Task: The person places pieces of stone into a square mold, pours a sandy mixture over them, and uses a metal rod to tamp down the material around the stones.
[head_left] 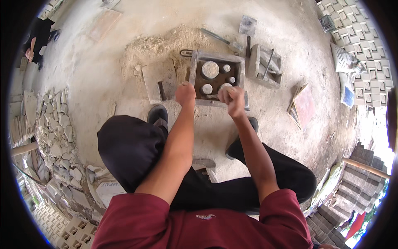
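Note:
A square mould (241,66) lies on the ground in front of me. Dark material lines its inside, around a large round block (210,69) and several smaller round ones, such as the one (207,89) at the near left. My left hand (185,93) is closed at the mould's near left corner; its fingers are mostly hidden from above. Over the near right part of the mould, beside another small round block (226,86), my right hand (233,100) is curled closed. What either hand grips, if anything, cannot be made out.
Left of the mould lies a flat board (157,76) with a dark bar (161,91), near loose sandy powder (157,43). To the right stand a tool-filled box (265,66), a shovel-like tool (248,27) and leaning tiles (304,106). Another person (39,41) is at far left.

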### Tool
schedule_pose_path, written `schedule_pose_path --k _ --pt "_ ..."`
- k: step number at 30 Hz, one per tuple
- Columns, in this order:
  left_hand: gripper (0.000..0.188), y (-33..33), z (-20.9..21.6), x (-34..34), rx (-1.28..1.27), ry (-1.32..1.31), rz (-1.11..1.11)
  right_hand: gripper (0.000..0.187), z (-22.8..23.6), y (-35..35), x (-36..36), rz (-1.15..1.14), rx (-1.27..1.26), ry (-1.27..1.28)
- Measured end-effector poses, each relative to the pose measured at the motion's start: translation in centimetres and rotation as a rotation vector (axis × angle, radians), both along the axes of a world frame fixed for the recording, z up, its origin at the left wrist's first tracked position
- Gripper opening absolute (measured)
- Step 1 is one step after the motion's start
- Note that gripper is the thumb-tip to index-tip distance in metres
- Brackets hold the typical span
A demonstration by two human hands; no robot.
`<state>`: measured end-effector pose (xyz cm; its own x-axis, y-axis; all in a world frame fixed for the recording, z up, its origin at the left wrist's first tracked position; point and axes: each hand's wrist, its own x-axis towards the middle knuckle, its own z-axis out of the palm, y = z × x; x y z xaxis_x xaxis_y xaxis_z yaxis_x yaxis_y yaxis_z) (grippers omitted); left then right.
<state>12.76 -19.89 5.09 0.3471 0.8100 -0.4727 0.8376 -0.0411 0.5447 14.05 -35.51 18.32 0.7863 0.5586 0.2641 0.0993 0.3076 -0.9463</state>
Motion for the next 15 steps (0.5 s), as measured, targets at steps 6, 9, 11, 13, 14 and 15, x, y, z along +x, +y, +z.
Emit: schedule_pose_path --k 6,9,11,13,14,15 --pt "0.05 -0.2 -0.5 -0.5 0.05 -0.02 0.017 0.04 -0.2 0.9 -1.9 -0.097 0.0 -0.02" --pt "0.051 0.1 -1.3 -0.5 -0.006 -0.039 -0.033 0.041 -0.7 2.0 -0.9 -0.129 -0.083 -0.08" --pt "0.05 0.8 -2.1 -0.6 0.031 -0.069 -0.07 0.046 -0.7 2.7 -1.3 -0.175 -0.064 -0.132" --pt "0.05 0.7 -2.3 -0.2 0.058 -0.098 -0.115 0.048 -1.9 2.4 -1.7 -0.174 -0.103 -0.162" --pt "0.049 0.7 -2.5 0.0 0.046 -0.11 -0.083 0.049 -1.9 2.5 -1.8 -0.162 -0.144 -0.185" --pt "0.049 0.7 -2.6 0.1 0.035 -0.122 -0.049 0.049 -1.8 2.6 -1.9 -0.163 -0.138 -0.172"
